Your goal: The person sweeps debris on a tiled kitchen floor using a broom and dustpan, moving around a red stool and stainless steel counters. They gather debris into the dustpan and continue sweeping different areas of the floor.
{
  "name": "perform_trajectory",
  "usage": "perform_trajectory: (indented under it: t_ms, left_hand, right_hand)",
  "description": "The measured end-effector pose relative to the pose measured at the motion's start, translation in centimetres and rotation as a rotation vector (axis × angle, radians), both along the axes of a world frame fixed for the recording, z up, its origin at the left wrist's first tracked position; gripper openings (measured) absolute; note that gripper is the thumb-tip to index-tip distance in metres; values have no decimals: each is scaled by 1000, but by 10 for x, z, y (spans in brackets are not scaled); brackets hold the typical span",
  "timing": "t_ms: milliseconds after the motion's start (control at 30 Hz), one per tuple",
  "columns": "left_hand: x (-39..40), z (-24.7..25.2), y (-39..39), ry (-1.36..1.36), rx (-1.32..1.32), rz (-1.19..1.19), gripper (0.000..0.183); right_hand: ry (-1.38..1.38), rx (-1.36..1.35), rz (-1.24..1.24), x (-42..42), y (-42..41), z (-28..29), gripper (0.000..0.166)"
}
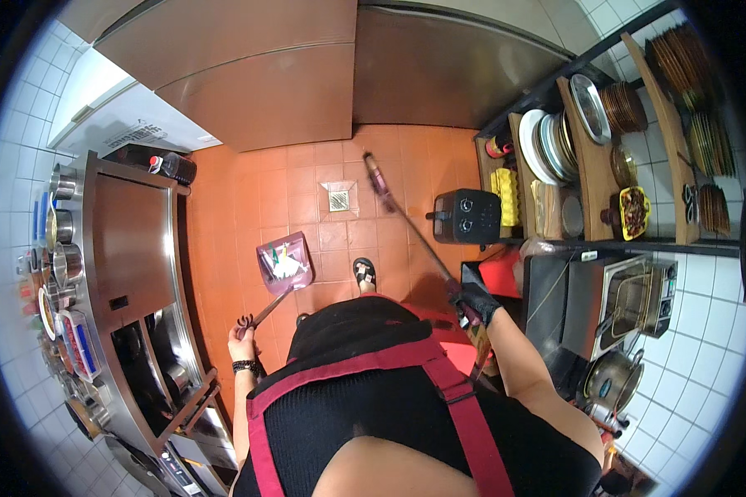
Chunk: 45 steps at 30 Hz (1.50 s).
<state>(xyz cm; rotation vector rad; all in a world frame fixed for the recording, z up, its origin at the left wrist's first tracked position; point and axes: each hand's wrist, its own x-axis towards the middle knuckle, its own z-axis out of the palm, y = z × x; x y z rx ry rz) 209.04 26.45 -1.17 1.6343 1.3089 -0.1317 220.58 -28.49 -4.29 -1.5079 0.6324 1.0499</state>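
My left hand [242, 338], bare and with a dark beaded bracelet at the wrist, grips the handle of a long-handled purple dustpan [304, 248]. The dustpan rests on the orange tiled floor at left of centre, with white scraps and green bits [286, 264] in it. In a black glove, my right hand [477, 303] is closed round the handle of a broom [419, 236]. The broom's purple head [379, 183] points away from me, near the floor drain [338, 200]. Whether its bristles touch the floor I cannot tell.
A steel counter [133, 230] with pots and containers runs along the left. Steel cabinets [286, 93] close off the far side. At right stand a black air fryer [466, 216], wooden shelves [587, 168] of plates and a toaster oven [634, 304]. A dark bottle [177, 169] stands far left.
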Motion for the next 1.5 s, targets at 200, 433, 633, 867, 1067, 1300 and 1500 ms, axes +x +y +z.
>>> perform_trajectory:
  t_ms: [200, 433, 633, 867, 1067, 1300, 1500]
  left_hand:
    - [14, 5, -23, 100, 139, -80, 28]
    - [25, 9, -56, 95, 304, -153, 31]
    - [2, -7, -54, 123, 428, -184, 35]
    - [-21, 16, -45, 83, 173, 254, 24]
    - [-99, 14, -38, -105, 116, 548, 19]
    - [-178, 46, -55, -122, 93, 708, 20]
    - [-232, 46, -68, -127, 60, 808, 23]
  right_hand:
    - [217, -165, -91, 129, -72, -66, 19]
    - [-50, -685, 459, 266, -11, -98, 14]
    - [-296, -807, 1266, 175, 51, -162, 41]
    - [6, -241, 1039, 133, 98, -28, 21]
    - [-16, -134, 875, 194, 106, 7, 16]
    - [-171, -394, 996, 200, 287, -11, 13]
    - [-402, -250, 1833, 84, 350, -108, 16]
